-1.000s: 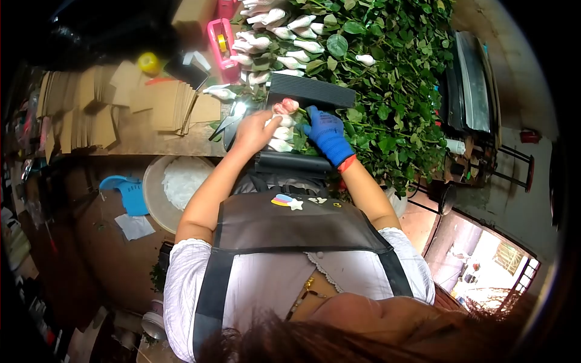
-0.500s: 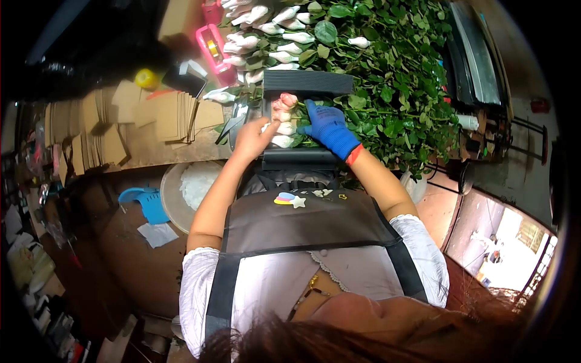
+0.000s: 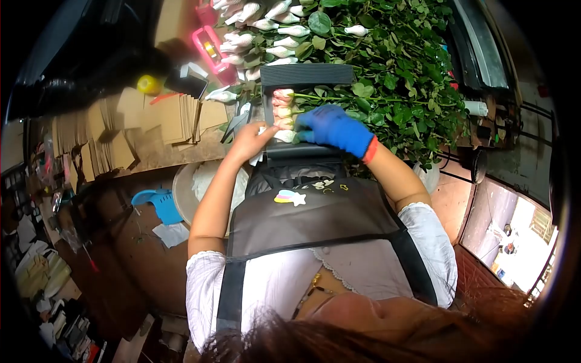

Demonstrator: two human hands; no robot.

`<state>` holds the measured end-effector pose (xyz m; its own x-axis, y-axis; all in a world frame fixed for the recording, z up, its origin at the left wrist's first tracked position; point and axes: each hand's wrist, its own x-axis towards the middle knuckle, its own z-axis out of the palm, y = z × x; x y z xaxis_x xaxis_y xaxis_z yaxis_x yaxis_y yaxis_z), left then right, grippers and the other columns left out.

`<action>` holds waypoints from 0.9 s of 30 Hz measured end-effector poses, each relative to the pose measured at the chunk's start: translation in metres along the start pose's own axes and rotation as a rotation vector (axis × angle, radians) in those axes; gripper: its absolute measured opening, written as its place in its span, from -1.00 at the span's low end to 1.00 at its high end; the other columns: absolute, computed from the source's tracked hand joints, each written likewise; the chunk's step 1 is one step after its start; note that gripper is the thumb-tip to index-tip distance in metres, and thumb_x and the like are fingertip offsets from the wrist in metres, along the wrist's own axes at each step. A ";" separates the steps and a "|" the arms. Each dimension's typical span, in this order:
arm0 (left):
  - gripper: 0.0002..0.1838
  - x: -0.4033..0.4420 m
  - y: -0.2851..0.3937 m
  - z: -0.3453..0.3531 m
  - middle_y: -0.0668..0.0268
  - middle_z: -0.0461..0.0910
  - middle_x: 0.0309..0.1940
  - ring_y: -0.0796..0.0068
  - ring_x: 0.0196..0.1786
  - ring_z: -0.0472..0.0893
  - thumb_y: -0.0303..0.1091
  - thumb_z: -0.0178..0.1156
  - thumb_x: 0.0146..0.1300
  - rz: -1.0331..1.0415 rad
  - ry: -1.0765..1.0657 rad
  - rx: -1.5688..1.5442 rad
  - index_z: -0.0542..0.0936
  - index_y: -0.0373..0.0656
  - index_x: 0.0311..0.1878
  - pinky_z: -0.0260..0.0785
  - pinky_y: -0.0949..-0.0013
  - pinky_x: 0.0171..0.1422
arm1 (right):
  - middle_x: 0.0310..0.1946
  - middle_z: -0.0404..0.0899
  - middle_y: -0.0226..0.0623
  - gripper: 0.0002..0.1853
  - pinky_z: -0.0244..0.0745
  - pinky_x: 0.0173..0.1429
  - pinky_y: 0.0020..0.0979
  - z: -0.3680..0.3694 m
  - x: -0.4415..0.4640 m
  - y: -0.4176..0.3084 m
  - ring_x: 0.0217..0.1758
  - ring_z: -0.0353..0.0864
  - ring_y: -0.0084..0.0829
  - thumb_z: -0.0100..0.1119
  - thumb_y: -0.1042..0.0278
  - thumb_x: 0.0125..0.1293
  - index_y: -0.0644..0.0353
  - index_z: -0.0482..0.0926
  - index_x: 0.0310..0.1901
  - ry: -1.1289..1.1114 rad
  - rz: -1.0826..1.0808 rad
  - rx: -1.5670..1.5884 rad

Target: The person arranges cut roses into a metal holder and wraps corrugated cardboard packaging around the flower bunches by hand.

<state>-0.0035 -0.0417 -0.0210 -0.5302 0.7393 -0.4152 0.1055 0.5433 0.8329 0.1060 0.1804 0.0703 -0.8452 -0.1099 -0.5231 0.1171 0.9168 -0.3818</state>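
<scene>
Head view: in order of size, locate the foliage [image 3: 399,85] spread over the right part of the table [image 3: 206,140]. Your apron [image 3: 321,224] faces the table edge. Cardboard [image 3: 175,121] stands in stacks at the left. Directly ahead of you is the trough, bounded by a ribbed bar [image 3: 307,75] on the far side and a smooth bar [image 3: 302,155] on the near side.

Your right hand [image 3: 331,128], in a blue glove, lies over the lower stems with its fingers curled; the glove conceals whether they are clenched on a stem. Your bare left hand [image 3: 251,141] is at the opposite side, fingertips against the lower buds. Its exact hold cannot be determined.

Beside the left hand are the scissors [image 3: 237,123]. Beyond the ribbed bar lie sleeved buds [image 3: 266,25] in white net.

Pink buds [image 3: 282,112] lie in a column inside the trough, between your hands, heads to the left. Below them, at the near end, is one white bud [image 3: 284,137].

Change: one second ago, pink showed only at the column's far end, and your right hand was beside it. Pink now extends down most of the column, and the right hand is at the near end. Assessment: handling has shifted to the last visible white bud.
</scene>
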 end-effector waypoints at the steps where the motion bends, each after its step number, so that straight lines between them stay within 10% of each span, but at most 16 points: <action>1: -0.60 0.001 0.005 0.004 0.26 0.56 -0.53 0.51 -0.40 0.48 0.00 0.26 0.36 0.007 0.028 -0.068 0.66 -0.23 -0.27 0.36 0.34 -0.25 | -0.19 0.73 -0.20 -0.61 0.58 0.07 -0.12 0.005 0.007 -0.003 -0.05 0.72 -0.11 0.18 -0.06 0.32 -0.04 0.64 0.06 -0.091 0.017 -0.097; 7: -0.64 -0.003 0.011 0.027 0.33 0.46 -0.63 0.60 -0.49 0.39 -0.12 0.22 0.42 0.064 0.294 -0.140 0.59 -0.26 -0.34 0.28 0.34 -0.38 | -0.20 0.75 -0.22 -0.75 0.63 -0.07 -0.10 0.023 0.025 -0.009 -0.11 0.76 -0.15 0.14 0.19 0.34 0.05 0.70 -0.06 -0.169 0.031 -0.343; 10: -0.65 -0.023 0.006 0.015 -0.01 0.62 -0.46 0.03 -0.41 0.61 -0.06 0.19 0.38 0.084 0.406 0.101 0.65 -0.21 -0.24 0.39 0.12 -0.28 | -0.22 0.77 -0.24 -0.80 0.62 -0.15 -0.12 0.029 0.022 -0.005 -0.14 0.77 -0.19 0.13 0.27 0.35 0.08 0.73 -0.14 -0.101 -0.043 -0.373; 15: -0.62 -0.081 -0.049 -0.073 0.05 0.71 -0.36 -0.07 -0.21 0.69 0.09 0.28 0.20 -0.323 0.080 0.864 0.71 -0.06 -0.27 0.52 -0.04 -0.12 | -0.17 0.77 -0.33 -0.83 0.56 -0.20 -0.18 0.024 0.031 -0.024 -0.13 0.76 -0.30 0.21 0.34 0.32 0.00 0.76 -0.12 -0.305 -0.016 -0.561; 18: -0.57 -0.103 -0.055 -0.074 0.12 0.71 -0.07 0.04 0.07 0.62 0.11 0.33 0.17 -0.156 -0.006 1.251 0.70 0.01 -0.05 0.46 0.08 0.14 | -0.15 0.76 -0.38 -0.82 0.53 -0.11 -0.12 0.025 0.043 -0.033 -0.09 0.74 -0.33 0.26 0.32 0.29 -0.04 0.76 -0.10 -0.367 -0.054 -0.637; 22: -0.31 -0.033 -0.023 -0.031 0.09 0.56 0.13 -0.01 0.25 0.46 0.06 0.46 0.10 0.102 0.061 0.267 0.51 -0.15 0.19 0.31 0.12 0.37 | -0.05 0.73 -0.39 -0.77 0.52 -0.02 -0.13 0.076 0.063 -0.005 0.00 0.71 -0.31 0.16 0.25 0.36 -0.08 0.73 -0.04 -0.186 -0.095 -0.572; 26: 0.21 0.018 -0.001 0.015 -0.08 0.25 0.33 -0.03 0.41 0.28 -0.02 0.65 -0.15 0.399 0.158 0.205 0.08 -0.26 0.45 0.14 0.11 0.52 | 0.08 0.69 -0.40 -0.71 0.55 0.01 -0.18 0.104 0.067 0.034 0.10 0.69 -0.30 0.05 0.19 0.41 -0.10 0.68 0.07 0.099 -0.162 -0.508; 27: 0.23 0.025 -0.011 0.020 -0.08 0.20 0.36 -0.06 0.47 0.18 -0.01 0.66 -0.17 0.356 0.077 0.097 0.06 -0.26 0.45 0.05 0.10 0.57 | -0.08 0.74 -0.39 -0.70 0.58 -0.07 -0.23 0.040 0.049 -0.011 -0.06 0.74 -0.26 0.12 0.15 0.35 -0.13 0.66 0.07 -0.338 -0.043 -0.681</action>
<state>-0.0009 -0.0210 -0.0480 -0.5076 0.8584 -0.0738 0.3718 0.2955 0.8800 0.0840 0.1502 0.0185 -0.6230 -0.1617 -0.7653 -0.3527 0.9314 0.0903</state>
